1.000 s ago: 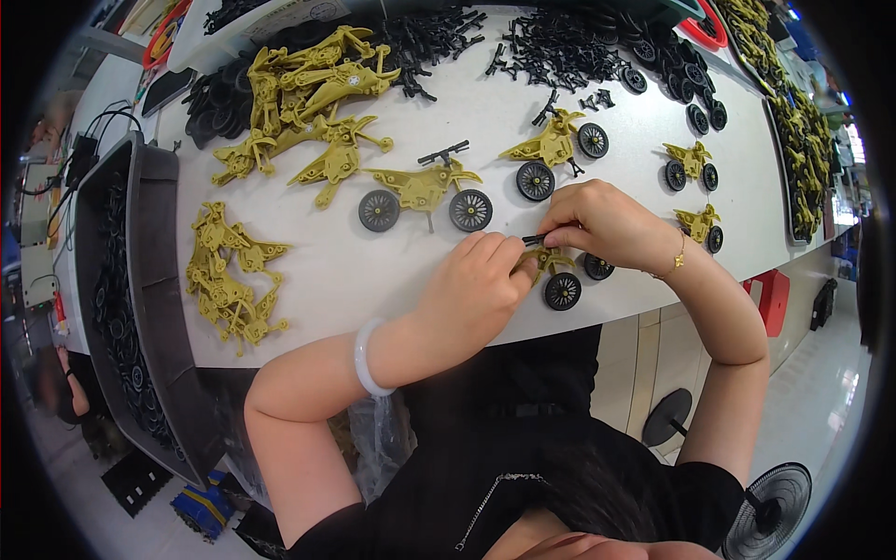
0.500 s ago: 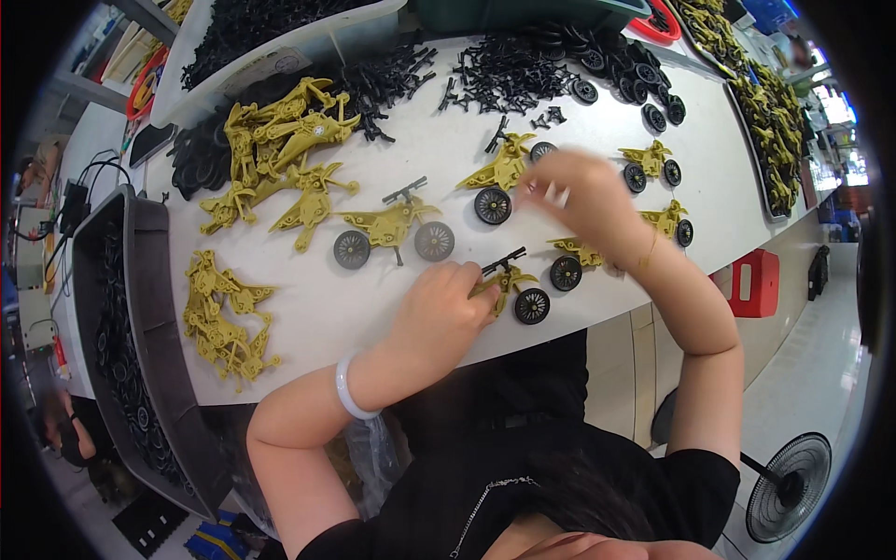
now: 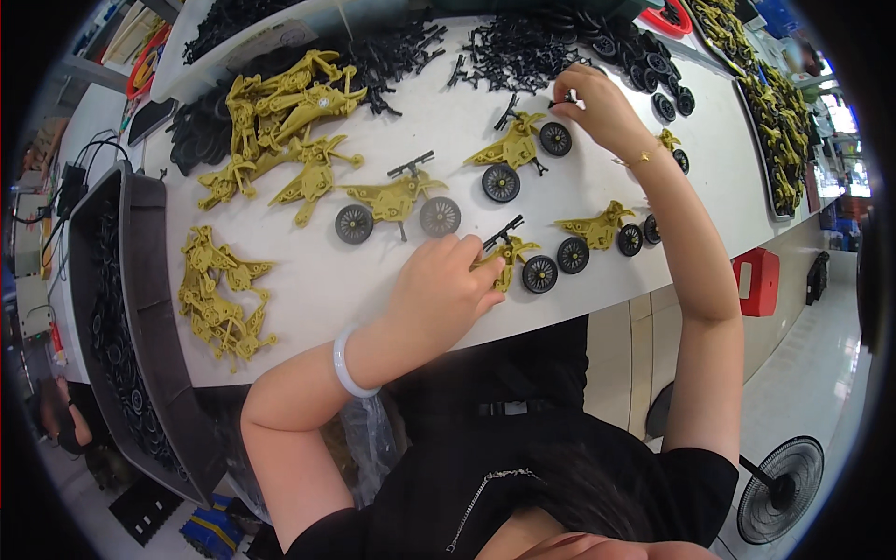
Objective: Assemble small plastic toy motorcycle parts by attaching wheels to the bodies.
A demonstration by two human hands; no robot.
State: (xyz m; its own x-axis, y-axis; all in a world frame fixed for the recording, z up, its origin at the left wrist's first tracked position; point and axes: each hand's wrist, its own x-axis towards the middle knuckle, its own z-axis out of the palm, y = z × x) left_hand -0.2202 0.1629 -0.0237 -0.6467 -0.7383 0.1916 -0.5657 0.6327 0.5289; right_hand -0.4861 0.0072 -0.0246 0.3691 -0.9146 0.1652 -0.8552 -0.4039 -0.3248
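My left hand (image 3: 446, 282) is closed around the rear of a yellow toy motorcycle (image 3: 505, 268) at the table's near edge; its black handlebar and one spoked wheel stick out past my fingers. Farther off, my right hand (image 3: 602, 110) pinches a small black plastic part (image 3: 561, 101) beside the heap of small black parts (image 3: 511, 54). Just below that hand lies another toy motorcycle (image 3: 509, 149) with handlebar, two wheels and a little stand. A similar one (image 3: 387, 202) lies left of centre, and one without visible handlebar (image 3: 597, 230) sits under my right forearm.
Yellow motorcycle bodies (image 3: 289, 107) pile up at the left, with more bodies (image 3: 219, 303) nearer me. Loose black wheels (image 3: 644, 65) lie at the back. A grey bin (image 3: 154, 271) stands left, a tray of yellow parts (image 3: 775, 131) right. A red stool (image 3: 758, 282) is beside the table.
My right hand has moved away from me, from over the middle motorcycles to the small black parts, and now pinches one. My left hand keeps its hold. The view has shifted slightly.
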